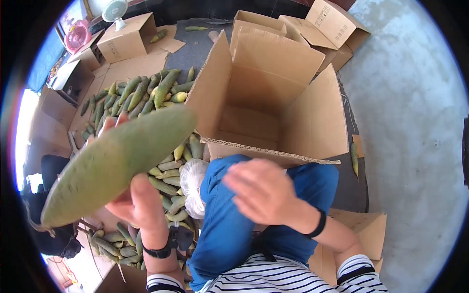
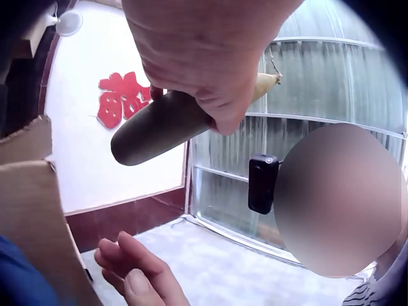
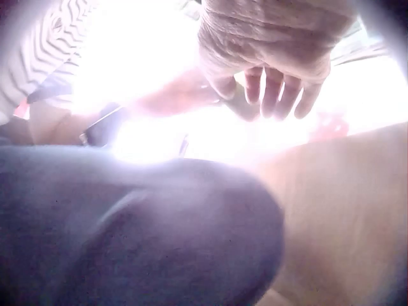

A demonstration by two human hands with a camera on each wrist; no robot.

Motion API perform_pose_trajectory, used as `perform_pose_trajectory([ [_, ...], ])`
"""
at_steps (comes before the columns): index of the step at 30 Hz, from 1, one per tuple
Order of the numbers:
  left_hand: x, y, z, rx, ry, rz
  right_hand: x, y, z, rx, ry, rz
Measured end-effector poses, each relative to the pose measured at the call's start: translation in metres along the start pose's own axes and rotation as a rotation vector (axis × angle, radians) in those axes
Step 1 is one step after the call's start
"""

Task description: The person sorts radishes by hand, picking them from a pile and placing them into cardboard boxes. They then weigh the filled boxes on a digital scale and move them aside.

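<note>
My left hand [image 1: 139, 200] holds a long green radish [image 1: 115, 156] up close to the head camera, tilted with its far end to the upper right. From the left wrist, the same hand [image 2: 204, 57] grips the radish [image 2: 169, 124] around its middle, its pale tip and thin root sticking out past the fingers. Blurred in the head view, my right hand [image 1: 264, 190] hovers over my knees, apart from the radish. Seen from its own wrist, that hand [image 3: 274, 57] has its fingers extended and holds nothing. A tall open cardboard box [image 1: 254, 122] stands just in front of my knees.
Piles of green radishes [image 1: 139, 93] cover the floor on the left. A clear plastic bag [image 1: 194, 188] lies beside my left leg. More cartons [image 1: 332, 24] stand behind the box, and a lone radish [image 1: 354, 160] lies to its right. Two fans [image 1: 115, 10] stand far left.
</note>
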State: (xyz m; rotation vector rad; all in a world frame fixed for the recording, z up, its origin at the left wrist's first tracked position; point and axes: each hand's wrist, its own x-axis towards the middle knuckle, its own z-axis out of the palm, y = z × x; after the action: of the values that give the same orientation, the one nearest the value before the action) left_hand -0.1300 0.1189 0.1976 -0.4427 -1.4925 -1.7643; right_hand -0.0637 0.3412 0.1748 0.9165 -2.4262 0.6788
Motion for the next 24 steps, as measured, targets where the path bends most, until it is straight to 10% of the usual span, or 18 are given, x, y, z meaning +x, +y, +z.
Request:
perform_pose_trajectory([
  [4,0.018,0.006,0.052,-0.075,-0.17,-0.026,0.006,0.031,-0.063,-0.416,-0.083,0.285],
  [6,0.019,-0.005,0.074,0.055,-0.309,-0.101,-0.02,0.056,-0.07,-0.275,-0.48,0.474],
  [16,-0.017,-0.069,0.105,0.681,-1.293,-0.113,-0.045,0.052,-0.06,-0.075,-0.422,0.461],
  [22,-0.023,-0.021,0.093,0.69,-1.028,-0.143,-0.043,0.052,-0.061,-0.027,-0.393,0.519],
  [24,-0.028,-0.011,0.077,0.608,-0.816,0.134,-0.034,0.057,-0.062,-0.034,-0.405,0.533],
])
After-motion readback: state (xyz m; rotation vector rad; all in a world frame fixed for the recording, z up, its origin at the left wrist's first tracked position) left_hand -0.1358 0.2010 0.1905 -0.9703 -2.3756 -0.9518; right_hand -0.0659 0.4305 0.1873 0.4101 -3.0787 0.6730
